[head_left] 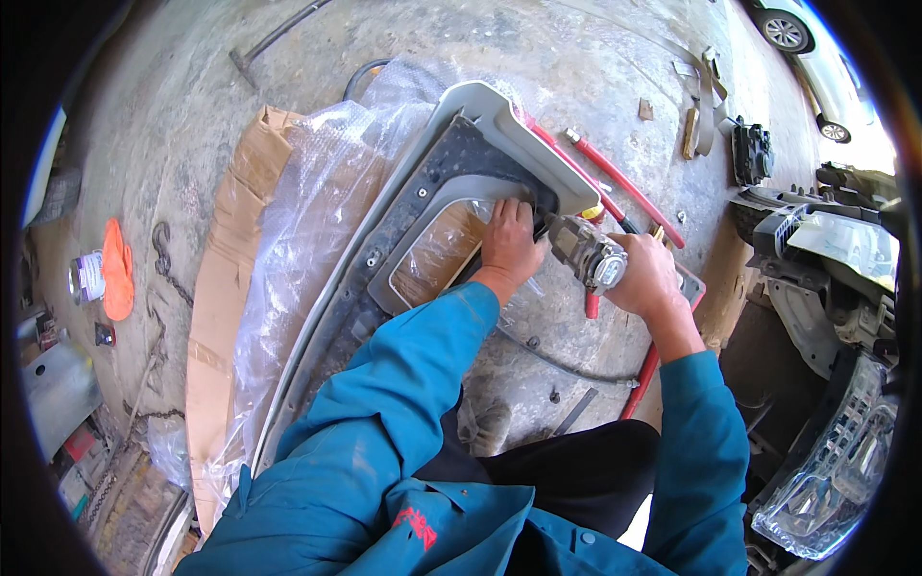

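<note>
A long grey vehicle panel point(379, 226) with a dark inner face lies slanted across the floor in front of me, a framed opening at its middle. My left hand point(511, 238) is bent over the far right end of that opening, its fingers curled on the inner edge. In my right hand point(645, 276) is a silver-grey power tool point(582, 248), its nose pointing left at the panel's end near my left fingertips. The tip itself is hidden, so I cannot tell whether it touches.
Bubble wrap point(317, 187) and brown cardboard point(223, 288) lie under the panel. Red metal bars point(629, 187) are beyond my right hand. An orange glove point(117, 271) and a can point(88, 276) lie at left. A wrapped headlamp point(831, 461) and car parts fill the right.
</note>
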`<state>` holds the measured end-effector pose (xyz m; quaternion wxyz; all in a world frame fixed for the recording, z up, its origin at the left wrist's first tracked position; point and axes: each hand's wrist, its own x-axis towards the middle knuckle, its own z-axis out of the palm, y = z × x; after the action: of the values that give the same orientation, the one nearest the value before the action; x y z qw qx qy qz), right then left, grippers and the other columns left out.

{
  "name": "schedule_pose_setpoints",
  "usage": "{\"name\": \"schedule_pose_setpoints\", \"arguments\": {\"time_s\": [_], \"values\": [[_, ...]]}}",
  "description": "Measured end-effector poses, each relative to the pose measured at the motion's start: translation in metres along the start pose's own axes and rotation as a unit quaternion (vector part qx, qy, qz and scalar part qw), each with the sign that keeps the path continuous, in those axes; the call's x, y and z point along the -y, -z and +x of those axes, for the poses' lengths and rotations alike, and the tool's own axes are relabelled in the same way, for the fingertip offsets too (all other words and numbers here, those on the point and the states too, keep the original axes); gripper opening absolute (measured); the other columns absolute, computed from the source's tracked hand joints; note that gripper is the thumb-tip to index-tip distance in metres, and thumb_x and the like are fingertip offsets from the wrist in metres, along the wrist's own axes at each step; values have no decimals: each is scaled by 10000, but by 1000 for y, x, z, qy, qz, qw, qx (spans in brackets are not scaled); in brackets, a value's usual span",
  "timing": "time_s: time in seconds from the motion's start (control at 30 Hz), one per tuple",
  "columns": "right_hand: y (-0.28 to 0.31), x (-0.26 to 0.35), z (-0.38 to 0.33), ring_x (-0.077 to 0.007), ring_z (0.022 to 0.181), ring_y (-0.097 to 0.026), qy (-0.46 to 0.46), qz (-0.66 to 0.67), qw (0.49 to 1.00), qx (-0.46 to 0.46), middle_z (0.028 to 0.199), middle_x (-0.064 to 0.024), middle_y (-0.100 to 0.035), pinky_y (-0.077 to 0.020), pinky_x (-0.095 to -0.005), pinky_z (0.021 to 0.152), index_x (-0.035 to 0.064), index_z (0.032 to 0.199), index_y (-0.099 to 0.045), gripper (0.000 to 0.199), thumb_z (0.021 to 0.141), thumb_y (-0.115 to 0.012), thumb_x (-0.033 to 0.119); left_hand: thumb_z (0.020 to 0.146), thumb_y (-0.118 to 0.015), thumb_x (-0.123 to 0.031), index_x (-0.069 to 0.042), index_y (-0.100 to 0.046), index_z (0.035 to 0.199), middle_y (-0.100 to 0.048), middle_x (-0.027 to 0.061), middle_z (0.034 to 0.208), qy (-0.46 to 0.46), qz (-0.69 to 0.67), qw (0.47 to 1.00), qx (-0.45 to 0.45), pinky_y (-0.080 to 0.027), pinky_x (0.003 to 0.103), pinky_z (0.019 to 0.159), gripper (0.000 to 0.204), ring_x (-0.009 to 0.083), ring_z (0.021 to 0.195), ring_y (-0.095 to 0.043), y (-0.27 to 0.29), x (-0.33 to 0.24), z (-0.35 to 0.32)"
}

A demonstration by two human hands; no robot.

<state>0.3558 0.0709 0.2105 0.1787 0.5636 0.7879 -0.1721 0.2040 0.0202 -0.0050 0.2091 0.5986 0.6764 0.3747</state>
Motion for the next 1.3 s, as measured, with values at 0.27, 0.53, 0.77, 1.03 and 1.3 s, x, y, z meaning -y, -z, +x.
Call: {"name": "schedule_pose_setpoints", "arguments": {"time_s": [0.27, 0.53, 0.77, 1.03, 1.3], "values": [[26, 14, 13, -388, 908, -797, 49, -102, 993, 17, 945, -195, -811, -633, -504, 867, 138, 1096, -866, 362, 763, -877, 281, 733, -898, -194, -10, -628, 1064, -637, 226, 1186, 1, 11, 1000, 14, -511, 507, 1091, 465, 435, 1206, -598, -8, 3, 2], [30, 27, 14, -361, 959, -804, 59, -168, 984, 26, 966, -170, -818, -634, -481, 871, 113, 998, -859, 236, 808, -826, 248, 798, -886, -225, 27, -647, 1152, -639, 251, 1248, -24, 1, 996, 82, -492, 513, 1127, 497, 457, 1260, -586, 14, 8, 11], [14, 15, 0, -366, 978, -808, 38, -135, 990, -31, 1003, -187, -818, -640, -488, 863, 107, 993, -857, 246, 834, -824, 291, 921, -836, -202, -7, -712, 1307, -699, 210, 1339, -32, 44, 998, 22, -497, 493, 1139, 450, 424, 1323, -605, 164, 26, -38], [-10, 27, -24, -414, 1060, -783, 15, -28, 997, -67, 1101, -207, -813, -618, -537, 952, 137, 1088, -848, 259, 865, -750, 227, 933, -844, -318, 79, -485, 1517, -547, 308, 1541, 264, 282, 919, 72, -423, 549, 1215, 792, 500, 1431, -506, 342, 154, -288], [-38, -24, -36, -407, 1083, -780, -4, 132, 986, -102, 1154, -226, -812, -612, -489, 975, 66, 1200, -804, 427, 788, -819, 178, 925, -873, -352, 59, -433, 1549, -564, 329, 1545, 383, 210, 881, 180, -445, 557, 1211, 867, 519, 1430, -546, 336, 193, -339]]}}
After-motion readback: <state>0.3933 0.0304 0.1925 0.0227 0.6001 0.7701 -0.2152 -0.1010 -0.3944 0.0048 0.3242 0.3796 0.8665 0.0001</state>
